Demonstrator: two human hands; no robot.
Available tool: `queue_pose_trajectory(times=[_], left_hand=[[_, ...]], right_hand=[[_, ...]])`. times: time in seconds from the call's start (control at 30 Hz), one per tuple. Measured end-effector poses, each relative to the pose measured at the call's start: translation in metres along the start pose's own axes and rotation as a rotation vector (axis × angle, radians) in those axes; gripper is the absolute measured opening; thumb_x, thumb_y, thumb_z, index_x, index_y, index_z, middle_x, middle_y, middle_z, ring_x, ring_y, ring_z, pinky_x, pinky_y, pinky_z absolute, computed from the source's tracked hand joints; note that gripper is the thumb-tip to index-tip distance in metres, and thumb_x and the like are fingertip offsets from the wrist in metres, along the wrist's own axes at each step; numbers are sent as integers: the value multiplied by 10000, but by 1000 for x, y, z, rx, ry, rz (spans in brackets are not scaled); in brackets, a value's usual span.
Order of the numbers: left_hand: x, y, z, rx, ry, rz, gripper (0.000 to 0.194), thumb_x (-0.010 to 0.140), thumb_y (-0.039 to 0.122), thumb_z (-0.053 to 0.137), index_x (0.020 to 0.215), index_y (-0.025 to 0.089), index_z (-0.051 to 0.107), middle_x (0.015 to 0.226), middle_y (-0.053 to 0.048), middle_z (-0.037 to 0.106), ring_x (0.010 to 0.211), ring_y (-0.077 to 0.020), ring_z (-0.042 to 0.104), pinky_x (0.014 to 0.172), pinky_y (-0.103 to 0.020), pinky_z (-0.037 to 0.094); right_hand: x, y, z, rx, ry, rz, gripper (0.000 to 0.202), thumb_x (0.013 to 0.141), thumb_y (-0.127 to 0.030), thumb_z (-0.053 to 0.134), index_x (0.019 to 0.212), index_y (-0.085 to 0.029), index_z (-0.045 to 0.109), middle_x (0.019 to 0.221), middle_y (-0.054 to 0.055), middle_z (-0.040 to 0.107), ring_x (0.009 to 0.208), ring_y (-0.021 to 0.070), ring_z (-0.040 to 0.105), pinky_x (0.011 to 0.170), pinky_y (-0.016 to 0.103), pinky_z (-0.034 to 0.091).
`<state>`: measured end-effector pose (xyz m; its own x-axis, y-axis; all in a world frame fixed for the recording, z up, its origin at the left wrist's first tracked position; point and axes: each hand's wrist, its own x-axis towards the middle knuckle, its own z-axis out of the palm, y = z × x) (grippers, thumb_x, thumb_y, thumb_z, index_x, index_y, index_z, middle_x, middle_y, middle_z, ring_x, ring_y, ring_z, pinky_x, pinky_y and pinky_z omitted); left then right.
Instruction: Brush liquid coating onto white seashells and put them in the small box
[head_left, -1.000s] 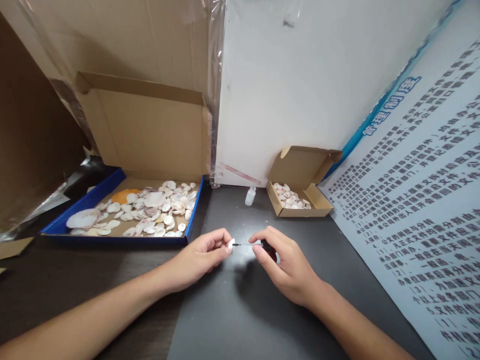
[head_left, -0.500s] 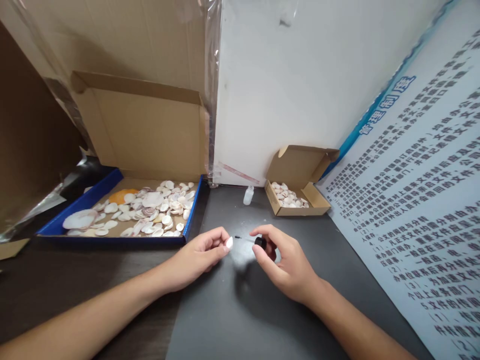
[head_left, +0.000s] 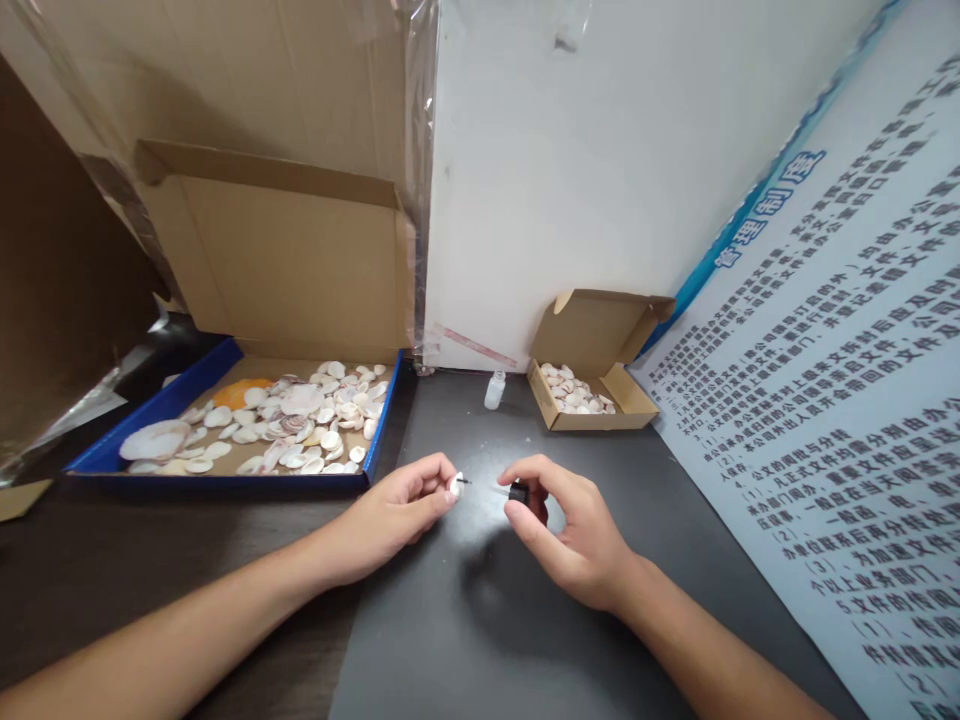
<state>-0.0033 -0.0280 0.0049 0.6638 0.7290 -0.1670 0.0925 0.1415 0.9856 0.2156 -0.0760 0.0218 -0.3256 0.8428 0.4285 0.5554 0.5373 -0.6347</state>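
Observation:
Pinched between the thumb and fingers of my left hand (head_left: 409, 510) is a small white seashell (head_left: 456, 487). My right hand (head_left: 574, 525) grips a brush cap (head_left: 518, 493), whose pale stem points left toward the shell. The dark bristle tip is at the shell's face and seems to touch it. Beyond my hands a small translucent white bottle (head_left: 494, 391) stands upright without a cap.
On the left, an open blue-edged cardboard box (head_left: 225, 478) holds many shells. A smaller open cardboard box (head_left: 637, 408) with shells stands at the back right. A white wall panel (head_left: 525, 200) rises behind, and a printed board (head_left: 840, 400) leans along the right.
The brush tip has come left to the shell, and the shell has turned in my left fingers. The view has shifted slightly.

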Motion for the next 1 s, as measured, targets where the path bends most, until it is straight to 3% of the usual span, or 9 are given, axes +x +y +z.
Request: queue_pose_trajectory(times=[0.2, 0.43, 0.6, 1.0], left_hand=[[0, 0, 0, -1, 5, -2, 341, 890, 524, 562, 860, 200, 458, 616, 96, 314, 515, -74, 206, 458, -201, 184], [1, -2, -1, -4, -10, 16, 317, 896, 498, 562, 872, 198, 463, 625, 92, 326, 532, -80, 232, 476, -208, 193], [0, 1, 0, 37, 15, 11, 318, 909, 500, 539, 863, 194, 468, 635, 85, 334, 553, -87, 237, 499, -217, 194], [-1, 3, 0, 70, 13, 18, 303, 887, 494, 546, 866, 202, 471, 660, 73, 355, 584, -101, 268, 519, -224, 219]], right_hand=[[0, -2, 1, -16, 26, 42, 135, 856, -225, 566, 989, -203, 576, 613, -53, 483, 509, 116, 474, 521, 238, 406], [0, -1, 0, 43, -16, -8, 145, 868, -217, 545, 1010, -201, 566, 623, -48, 502, 534, 121, 502, 535, 236, 423], [1, -1, 2, 4, 32, 28, 150, 838, -208, 571, 987, -202, 564, 604, -68, 443, 498, 110, 467, 520, 236, 403], [-2, -1, -1, 44, -12, -34, 155, 857, -219, 530, 1007, -208, 568, 650, -27, 550, 542, 128, 512, 535, 243, 430]])
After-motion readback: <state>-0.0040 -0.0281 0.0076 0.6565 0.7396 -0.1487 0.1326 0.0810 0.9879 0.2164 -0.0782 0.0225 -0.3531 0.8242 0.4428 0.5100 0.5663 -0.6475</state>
